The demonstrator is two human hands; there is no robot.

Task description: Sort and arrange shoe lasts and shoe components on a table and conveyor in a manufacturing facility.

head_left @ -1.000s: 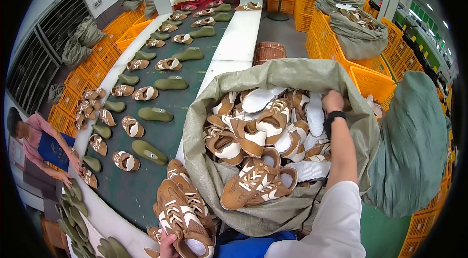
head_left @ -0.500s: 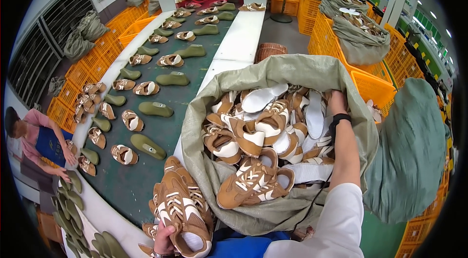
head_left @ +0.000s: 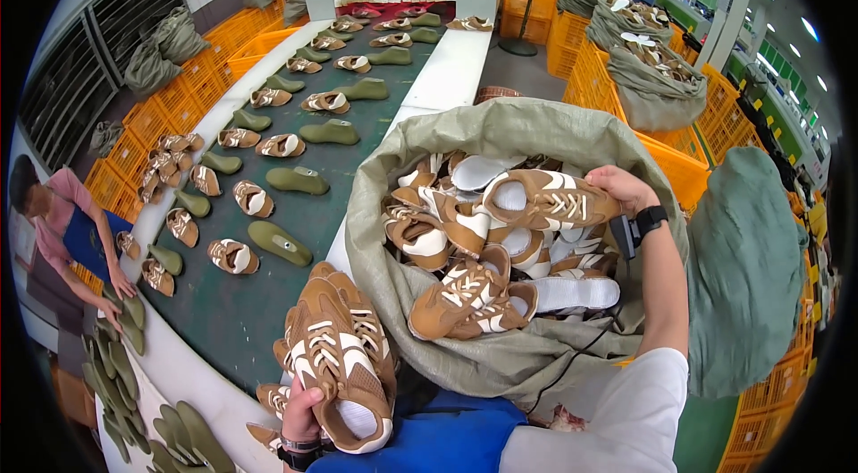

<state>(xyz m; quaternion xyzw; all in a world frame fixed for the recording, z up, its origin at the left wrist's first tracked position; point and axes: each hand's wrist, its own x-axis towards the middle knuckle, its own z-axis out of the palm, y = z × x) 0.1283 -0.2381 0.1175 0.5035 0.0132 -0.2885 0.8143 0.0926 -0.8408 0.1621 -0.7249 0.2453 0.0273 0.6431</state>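
My left hand (head_left: 302,417) is closed on a brown and white shoe upper (head_left: 323,350), laced in white, with more uppers stacked under and beside it at the belt's edge. Over the open sack my right hand (head_left: 624,190) grips another brown shoe upper (head_left: 572,203) by its toe end, its opening pointing left. A grey-green woven sack (head_left: 376,232) with a rolled rim holds many more uppers and white insoles (head_left: 572,293). Two uppers (head_left: 451,296) lie together on top near the sack's front.
A green conveyor belt (head_left: 210,312) carries rows of uppers and green shoe lasts (head_left: 280,242). At far left a co-worker (head_left: 67,214) handles lasts. Orange crates (head_left: 679,164) and full sacks (head_left: 657,71) stand to the right. A teal cloth-covered bundle (head_left: 740,267) is beside the sack.
My right hand has come up from the sack's right inner side and now holds a shoe upper above the pile. The left hand keeps its upper. Shoes and lasts on the belt have shifted slightly.
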